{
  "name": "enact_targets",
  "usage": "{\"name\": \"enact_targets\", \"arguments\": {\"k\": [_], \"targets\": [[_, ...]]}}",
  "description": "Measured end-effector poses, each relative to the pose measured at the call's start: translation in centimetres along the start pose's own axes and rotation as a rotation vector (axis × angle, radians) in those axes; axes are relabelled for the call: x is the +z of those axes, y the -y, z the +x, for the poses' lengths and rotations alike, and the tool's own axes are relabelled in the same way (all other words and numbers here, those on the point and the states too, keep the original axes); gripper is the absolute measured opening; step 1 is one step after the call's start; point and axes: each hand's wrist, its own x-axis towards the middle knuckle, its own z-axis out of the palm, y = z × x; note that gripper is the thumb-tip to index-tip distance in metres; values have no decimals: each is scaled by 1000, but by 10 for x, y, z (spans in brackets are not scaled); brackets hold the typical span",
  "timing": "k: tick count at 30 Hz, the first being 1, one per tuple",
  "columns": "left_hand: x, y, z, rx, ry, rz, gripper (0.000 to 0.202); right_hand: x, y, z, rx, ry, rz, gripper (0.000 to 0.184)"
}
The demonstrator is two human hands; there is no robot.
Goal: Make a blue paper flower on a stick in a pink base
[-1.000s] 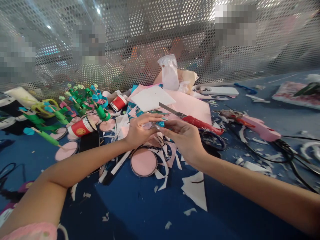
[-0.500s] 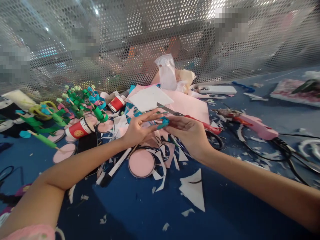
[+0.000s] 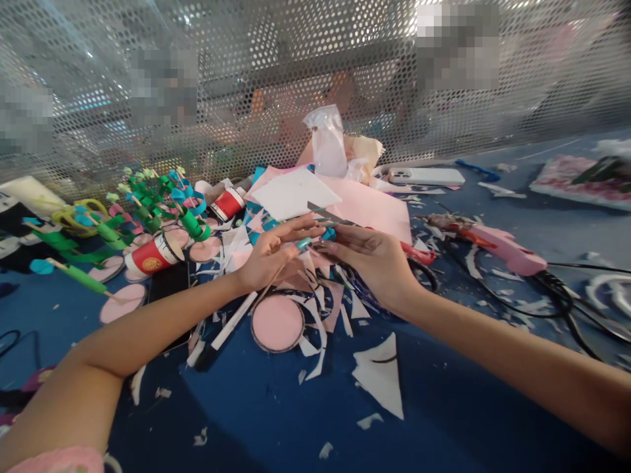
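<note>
My left hand (image 3: 276, 255) and my right hand (image 3: 377, 263) face each other over a heap of paper scraps. Between my right thumb and fingers is a small crumpled blue paper piece (image 3: 328, 234). A turquoise bit (image 3: 304, 243) shows at my left thumb tip, pinched near the long, straight fingers; whether it joins the piece on the right is unclear. A thin wooden stick (image 3: 266, 289) slants below my left palm; I cannot tell if that hand touches it. In front lies a pink disc (image 3: 277, 322).
Green paper stems (image 3: 89, 274) on pink bases and red-and-white paper cups (image 3: 152, 255) stand left. White board (image 3: 296, 192) and pink sheets lie behind. At right are a pink glue gun (image 3: 513, 249) with black cables and a white phone (image 3: 426, 176). Perforated metal mesh (image 3: 296, 59) closes the back.
My left thumb has drawn back left from the blue paper piece, and a gap shows between the turquoise bit and the piece. My right hand stays almost in place.
</note>
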Motion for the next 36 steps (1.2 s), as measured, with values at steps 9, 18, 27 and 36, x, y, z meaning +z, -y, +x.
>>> {"name": "enact_targets", "arguments": {"k": [9,18,27,36], "targets": [[5,-1,3,6,-98,57,44,-3,0,0,-116,30,-158,37],[9,2,4,-127,-248,392,43,-2,4,-7,-245,-35,-437,30],[4,2,4,19,-21,470,42,-1,13,-9,-392,57,-628,32],[1,2,5,164,4,723,49,-4,9,-10,-552,16,-717,28]]}}
